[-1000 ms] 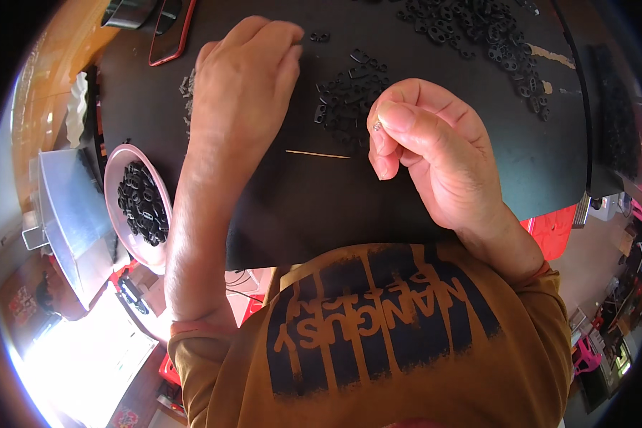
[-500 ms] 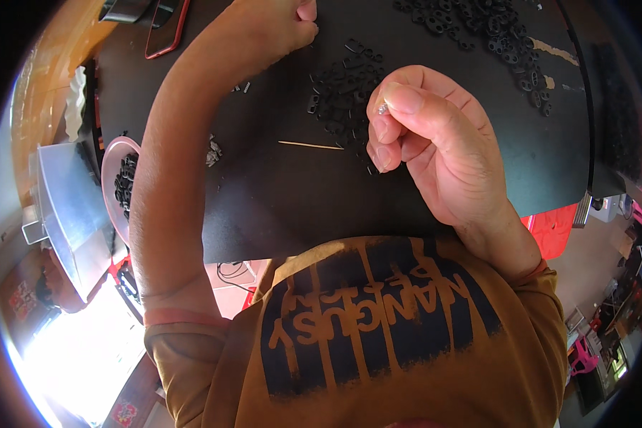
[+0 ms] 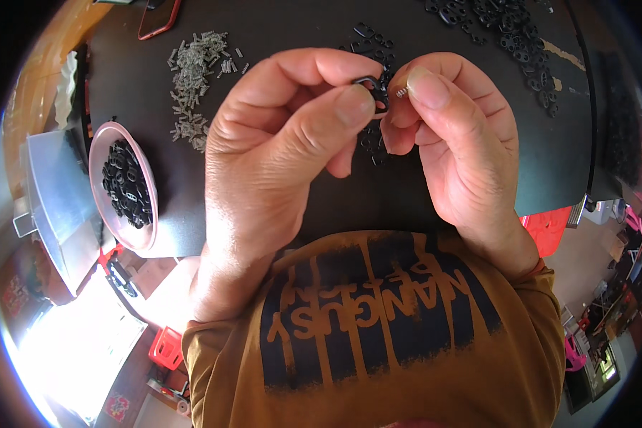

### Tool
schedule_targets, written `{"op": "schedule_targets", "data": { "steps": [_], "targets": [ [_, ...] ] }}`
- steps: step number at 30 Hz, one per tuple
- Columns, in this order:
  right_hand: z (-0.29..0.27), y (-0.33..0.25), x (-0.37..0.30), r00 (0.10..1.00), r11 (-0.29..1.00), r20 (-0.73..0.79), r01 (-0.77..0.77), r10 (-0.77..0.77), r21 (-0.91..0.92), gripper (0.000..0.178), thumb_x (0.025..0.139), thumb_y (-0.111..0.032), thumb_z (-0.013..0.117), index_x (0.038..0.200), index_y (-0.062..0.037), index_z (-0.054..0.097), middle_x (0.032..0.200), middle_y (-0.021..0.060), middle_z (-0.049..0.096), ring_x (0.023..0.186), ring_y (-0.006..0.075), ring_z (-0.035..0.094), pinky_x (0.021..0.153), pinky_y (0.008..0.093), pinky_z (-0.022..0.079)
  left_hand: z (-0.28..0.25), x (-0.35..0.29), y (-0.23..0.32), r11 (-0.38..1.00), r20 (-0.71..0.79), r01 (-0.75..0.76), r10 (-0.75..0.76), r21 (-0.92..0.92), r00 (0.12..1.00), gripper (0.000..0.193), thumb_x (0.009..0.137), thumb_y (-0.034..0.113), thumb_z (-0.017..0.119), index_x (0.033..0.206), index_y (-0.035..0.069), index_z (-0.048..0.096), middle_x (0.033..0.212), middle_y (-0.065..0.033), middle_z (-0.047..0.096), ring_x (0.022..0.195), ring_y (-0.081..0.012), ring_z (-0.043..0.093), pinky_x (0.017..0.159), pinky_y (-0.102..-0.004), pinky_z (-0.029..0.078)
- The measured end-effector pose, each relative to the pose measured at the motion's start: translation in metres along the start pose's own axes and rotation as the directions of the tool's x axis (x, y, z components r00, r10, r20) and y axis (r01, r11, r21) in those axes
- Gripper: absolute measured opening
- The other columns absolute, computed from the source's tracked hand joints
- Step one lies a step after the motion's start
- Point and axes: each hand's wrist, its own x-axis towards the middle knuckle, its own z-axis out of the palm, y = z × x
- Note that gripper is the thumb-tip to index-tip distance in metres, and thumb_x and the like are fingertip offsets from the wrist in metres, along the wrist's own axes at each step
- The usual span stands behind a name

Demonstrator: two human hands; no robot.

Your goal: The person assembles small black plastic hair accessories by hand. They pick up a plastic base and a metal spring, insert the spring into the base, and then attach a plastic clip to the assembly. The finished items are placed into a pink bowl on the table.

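Between thumb and forefinger, my left hand (image 3: 278, 135) pinches a small black plastic piece (image 3: 369, 84) with a loop-like outline. Close to its right, my right hand (image 3: 464, 128) holds a tiny metal coil spring (image 3: 401, 93) by thumb and forefinger. A narrow gap separates the spring from the black piece. Behind the fingers lies a scatter of small black plastic parts (image 3: 364, 32), partly hidden by both hands. A heap of metal springs (image 3: 198, 64) spreads on the dark table to the left of my left hand.
A pink bowl (image 3: 150, 192) full of black pieces stands at the table's left edge. Another pile of black parts with holes (image 3: 517, 36) lies at the far right. A red-edged phone (image 3: 158, 18) rests at the far left. A red stool (image 3: 549, 230) shows beyond the right edge.
My left hand has come back from the far side toward the middle and now holds a black piece. The spring heap and bowl are uncovered. My right hand still holds the spring, slightly farther right.
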Motion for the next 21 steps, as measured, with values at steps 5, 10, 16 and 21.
{"op": "schedule_targets", "data": {
  "steps": [5,10,16,21],
  "targets": [
    [-0.0003,0.0059,0.0005,0.995,0.997,0.071,0.069,-0.066,-0.034,0.017,0.085,-0.018,0.053,0.087,-0.0016,0.056,0.077,0.0048,0.057,0.061,0.0096,0.050,0.057,0.0229,0.042,-0.0006,-0.0046,-0.0083,0.998,-0.031,-0.008,0.006,-0.061,0.999,0.018,0.081,0.006,0.056,0.098,-0.002,0.055,0.081,-0.0063,0.058,0.053,-0.0065,0.040,0.049,-0.0166,0.034],
    [0.0015,0.0063,-0.0010,0.994,0.995,0.069,0.088,-0.085,-0.038,0.016,0.084,-0.017,0.053,0.086,-0.0016,0.057,0.080,0.0051,0.057,0.062,0.0101,0.049,0.057,0.0231,0.041,-0.0002,-0.0052,-0.0086,0.999,-0.041,-0.024,0.022,-0.038,0.999,0.018,0.081,0.006,0.056,0.096,-0.002,0.055,0.080,-0.0061,0.058,0.054,-0.0066,0.041,0.049,-0.0168,0.034],
    [0.0007,0.0076,-0.0005,0.993,0.994,0.068,0.104,-0.101,-0.039,0.015,0.084,-0.016,0.054,0.086,-0.0018,0.057,0.080,0.0047,0.056,0.062,0.0102,0.049,0.056,0.0233,0.041,0.0001,-0.0064,-0.0098,0.999,-0.060,-0.034,0.034,0.000,0.998,0.016,0.080,0.007,0.057,0.094,-0.002,0.055,0.079,-0.0063,0.058,0.054,-0.0068,0.042,0.050,-0.0176,0.035],
    [0.0003,0.0083,0.0001,0.991,0.992,0.065,0.121,-0.119,-0.032,0.015,0.084,-0.016,0.055,0.087,-0.0017,0.057,0.080,0.0047,0.056,0.063,0.0099,0.049,0.056,0.0230,0.041,0.0001,-0.0073,-0.0084,0.999,-0.068,-0.042,0.043,0.021,0.997,0.015,0.080,0.007,0.057,0.092,-0.001,0.055,0.080,-0.0066,0.058,0.055,-0.0070,0.043,0.051,-0.0178,0.036]
  ]
}}
